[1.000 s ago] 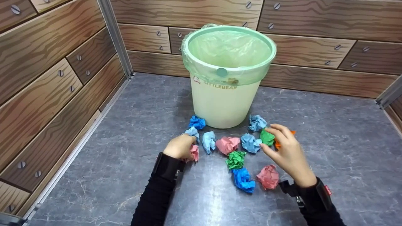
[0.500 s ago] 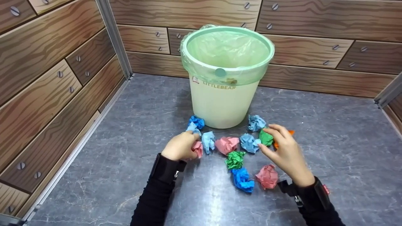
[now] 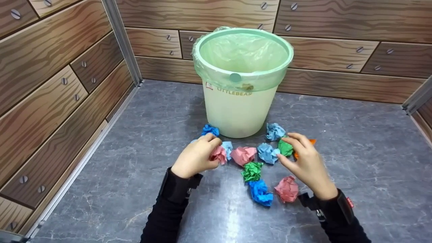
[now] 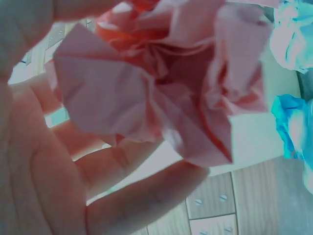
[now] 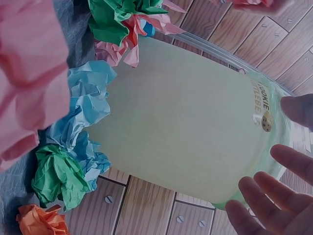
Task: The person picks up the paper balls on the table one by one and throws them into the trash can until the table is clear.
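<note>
My left hand (image 3: pixel 195 157) pinches a crumpled pink paper ball (image 3: pixel 220 154) between thumb and fingers; in the left wrist view this pink paper ball (image 4: pixel 146 93) fills the grasp. Behind it in the head view, a light blue paper ball (image 3: pixel 227 148) is partly covered. My right hand (image 3: pixel 308 165) holds nothing, its fingers spread with a gap to the thumb. It hovers by a green paper ball (image 3: pixel 285 147) and an orange one (image 3: pixel 312 141), partly hidden by the hand. Two more blue paper balls (image 3: pixel 269 154) lie left of its fingers.
A pale green bin (image 3: pixel 239 108) with a bag over its rim stands behind the paper balls. Other pink (image 3: pixel 244 155), green (image 3: pixel 252 171) and blue (image 3: pixel 261 193) balls lie on the grey marbled surface (image 3: pixel 128 189). Wood-patterned panels (image 3: pixel 330 57) enclose the back and sides.
My left hand has moved right and slightly up in the head view with the pink paper ball, now covering much of the light blue balls. My right hand stays almost still.
</note>
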Available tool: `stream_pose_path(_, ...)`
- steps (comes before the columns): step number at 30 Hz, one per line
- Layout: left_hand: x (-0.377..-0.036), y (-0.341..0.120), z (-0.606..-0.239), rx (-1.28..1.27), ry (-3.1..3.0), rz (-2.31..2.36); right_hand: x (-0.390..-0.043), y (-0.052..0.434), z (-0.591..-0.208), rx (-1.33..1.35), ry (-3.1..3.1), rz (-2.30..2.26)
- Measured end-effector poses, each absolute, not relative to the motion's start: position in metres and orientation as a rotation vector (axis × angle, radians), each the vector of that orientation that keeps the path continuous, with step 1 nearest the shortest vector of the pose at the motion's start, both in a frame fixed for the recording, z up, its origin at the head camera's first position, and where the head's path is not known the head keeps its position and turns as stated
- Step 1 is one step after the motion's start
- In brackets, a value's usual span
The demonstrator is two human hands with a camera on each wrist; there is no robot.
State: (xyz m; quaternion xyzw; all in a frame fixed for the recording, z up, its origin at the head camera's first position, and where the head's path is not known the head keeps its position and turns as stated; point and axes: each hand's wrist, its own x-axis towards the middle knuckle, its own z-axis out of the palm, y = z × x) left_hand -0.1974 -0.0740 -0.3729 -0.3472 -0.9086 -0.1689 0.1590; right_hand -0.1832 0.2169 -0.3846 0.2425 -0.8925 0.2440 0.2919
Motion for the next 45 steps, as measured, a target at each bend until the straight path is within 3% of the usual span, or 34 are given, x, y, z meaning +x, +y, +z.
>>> stream_pose_path(17,-0.204,-0.062,-0.349,-0.887,-2.303,-0.577,-0.184,0.216,-0.385,0.669,-2.331,0.652)
stream_pose_path(29,-0.256,-0.039,-0.253,-0.946,-1.914,-0.667,-0.186,0.219,-0.386,0.645,-2.367,0.673)
stream_pose_path(34,-0.279,-0.035,-0.217,-0.838,-2.031,-0.702,-0.187,0.219,-0.387,0.649,-2.366,0.690)
stream_pose_path(45,-0.316,-0.025,-0.217,-0.659,-2.291,-0.638,-0.186,0.222,-0.386,0.648,-2.377,0.663)
